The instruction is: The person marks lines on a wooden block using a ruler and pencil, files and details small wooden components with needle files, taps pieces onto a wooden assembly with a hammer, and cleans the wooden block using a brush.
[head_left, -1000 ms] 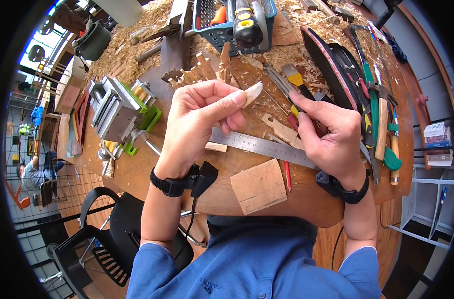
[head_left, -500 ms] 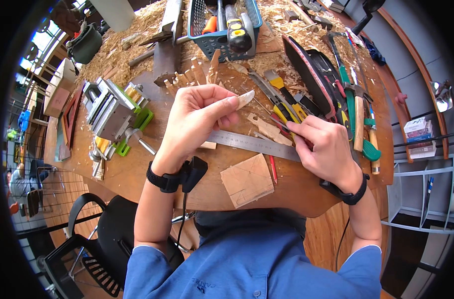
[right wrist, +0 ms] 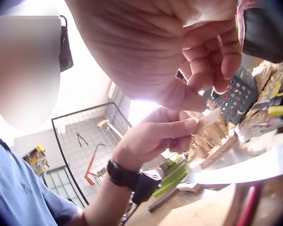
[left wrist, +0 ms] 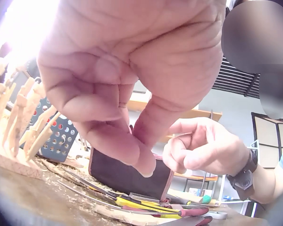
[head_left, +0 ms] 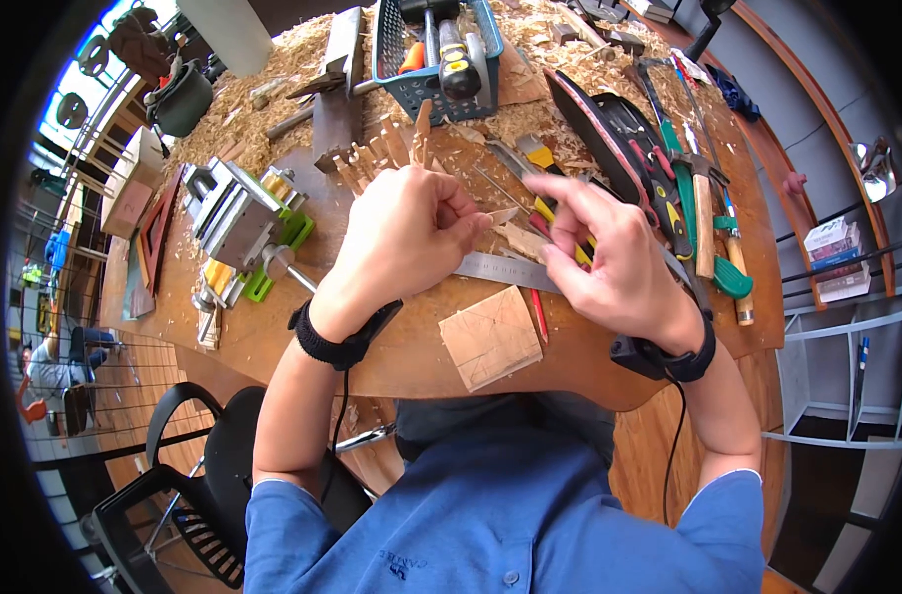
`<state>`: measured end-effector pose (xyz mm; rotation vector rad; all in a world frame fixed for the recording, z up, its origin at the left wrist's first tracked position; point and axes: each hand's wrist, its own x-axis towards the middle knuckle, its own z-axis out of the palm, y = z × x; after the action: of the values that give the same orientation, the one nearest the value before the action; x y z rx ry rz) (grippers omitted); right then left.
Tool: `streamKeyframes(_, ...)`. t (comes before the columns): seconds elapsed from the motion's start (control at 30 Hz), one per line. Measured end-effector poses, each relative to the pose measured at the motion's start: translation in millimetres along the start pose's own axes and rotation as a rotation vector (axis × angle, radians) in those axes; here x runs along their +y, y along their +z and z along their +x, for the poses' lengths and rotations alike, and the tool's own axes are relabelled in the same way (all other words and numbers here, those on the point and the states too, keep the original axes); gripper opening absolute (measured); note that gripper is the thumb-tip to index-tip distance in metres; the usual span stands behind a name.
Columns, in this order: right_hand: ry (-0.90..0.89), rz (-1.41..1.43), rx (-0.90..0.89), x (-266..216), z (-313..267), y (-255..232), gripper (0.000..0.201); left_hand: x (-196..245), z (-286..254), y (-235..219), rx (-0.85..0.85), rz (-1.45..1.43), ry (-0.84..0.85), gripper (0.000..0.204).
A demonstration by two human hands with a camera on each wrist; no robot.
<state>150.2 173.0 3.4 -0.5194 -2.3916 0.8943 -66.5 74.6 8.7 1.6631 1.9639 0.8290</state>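
My left hand (head_left: 411, 233) pinches a small pale, pointed sliver of wood (head_left: 504, 215) between thumb and fingertips, its tip turned to the right. In the right wrist view the same sliver (right wrist: 209, 119) stands out past the left thumb. My right hand (head_left: 614, 257) hovers to the right of it, fingers loosely bent and apart from the thumb, with nothing seen in them. Under the hands lie a steel ruler (head_left: 505, 270) and a carved wooden piece (head_left: 522, 241). Nearer my body are a square wooden board (head_left: 490, 340) with pencil lines and a red pencil (head_left: 540, 317).
A metal vise (head_left: 235, 218) stands at the left. Several carved sticks (head_left: 381, 148) stand upright beyond the left hand. Behind them is a blue basket (head_left: 411, 99) of tools, amid wood shavings (head_left: 302, 59). A black tool case (head_left: 619, 148) and a hammer (head_left: 705, 223) lie at the right.
My right hand has moved left from beside the yellow-handled tools toward the left hand. The left hand has turned over with the sliver, lowering it slightly; its back now faces the head camera.
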Motion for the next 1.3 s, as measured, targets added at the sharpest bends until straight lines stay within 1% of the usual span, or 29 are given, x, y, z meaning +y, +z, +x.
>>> streamKeyframes(0.03, -0.002, 0.058, -0.004, 1, 2, 3, 0.066, 3, -1, 1, 0.01, 0.033, 0.025, 0.02)
streamKeyframes(0.07, 0.0, 0.06, -0.001, 2, 4, 5, 0.066, 5, -1, 1, 0.006, 0.035, 0.025, 0.02)
streamKeyframes(0.13, 0.002, 0.114, -0.033, 7, 8, 8, 0.075, 8, -2, 2, 0.028, 0.057, 0.051, 0.021)
streamKeyframes(0.17, -0.241, -0.03, 0.135, 20, 13, 20, 0.084, 8, -2, 3, 0.027, 0.059, 0.05, 0.021)
streamKeyframes(0.2, -0.243, -0.028, 0.135, 23, 12, 18, 0.084, 7, -1, 4, 0.074, 0.082, 0.057, 0.022)
streamKeyframes(0.23, -0.214, -0.103, 0.088, 21, 11, 13, 0.086, 6, 0, 4, 0.121, 0.107, 0.063, 0.022)
streamKeyframes(0.27, -0.186, -0.179, 0.041, 17, 12, 7, 0.088, 6, 0, 3, 0.122, 0.11, 0.063, 0.022)
streamKeyframes(0.3, 0.039, -0.035, -0.086, 11, 13, 2, 0.09, 5, -1, 2, 0.106, 0.104, 0.045, 0.021)
streamKeyframes(0.33, 0.038, -0.033, -0.085, 7, 13, -1, 0.09, 5, -1, 2, 0.09, 0.099, 0.029, 0.021)
streamKeyframes(0.4, 0.163, 0.158, -0.203, 1, 13, -3, 0.089, 4, -2, 4, 0.092, 0.097, 0.056, 0.021)
streamKeyframes(0.47, -0.135, 0.097, -0.062, 13, 10, 12, 0.091, 5, -3, 5, 0.091, 0.091, 0.093, 0.021)
streamKeyframes(0.53, -0.132, 0.057, -0.018, 12, 7, 9, 0.08, 5, -6, 4, 0.119, 0.071, 0.032, 0.021)
streamKeyframes(0.57, -0.132, 0.052, -0.015, 14, 6, 7, 0.08, 4, -7, 3, 0.119, 0.07, 0.037, 0.021)
streamKeyframes(0.63, -0.191, -0.158, 0.061, 21, 2, 1, 0.061, -2, -12, 1, 0.135, 0.073, -0.001, 0.022)
streamKeyframes(0.67, -0.192, -0.157, 0.061, 24, -1, -3, 0.061, -5, -15, -1, 0.142, 0.076, -0.022, 0.023)
streamKeyframes(0.73, -0.076, -0.244, 0.026, 28, -13, -12, 0.044, -8, -22, -6, 0.149, 0.062, -0.037, 0.024)
streamKeyframes(0.77, -0.055, -0.279, 0.027, 27, -18, -16, 0.039, -9, -25, -8, 0.18, -0.003, -0.065, 0.024)
streamKeyframes(0.83, -0.034, -0.284, 0.0, 29, -31, -23, 0.037, -8, -32, -14, 0.21, -0.115, -0.114, 0.023)
streamKeyframes(0.87, -0.012, -0.288, -0.03, 29, -38, -26, 0.036, -11, -34, -15, 0.208, -0.113, -0.12, 0.023)
streamKeyframes(0.93, -0.024, -0.296, -0.014, 28, -49, -28, 0.033, -20, -37, -16, 0.228, -0.213, -0.121, 0.021)
streamKeyframes(1.0, -0.044, -0.323, -0.012, 23, -58, -30, 0.029, -22, -40, -15, 0.231, -0.192, -0.137, 0.02)
streamKeyframes(1.07, -0.039, -0.29, -0.019, 23, -67, -27, 0.024, -21, -39, -16, 0.239, -0.17, -0.137, 0.019)
streamKeyframes(1.3, -0.006, -0.331, 0.017, 20, -71, -22, 0.024, -10, -37, -16, 0.214, -0.111, -0.2, 0.021)
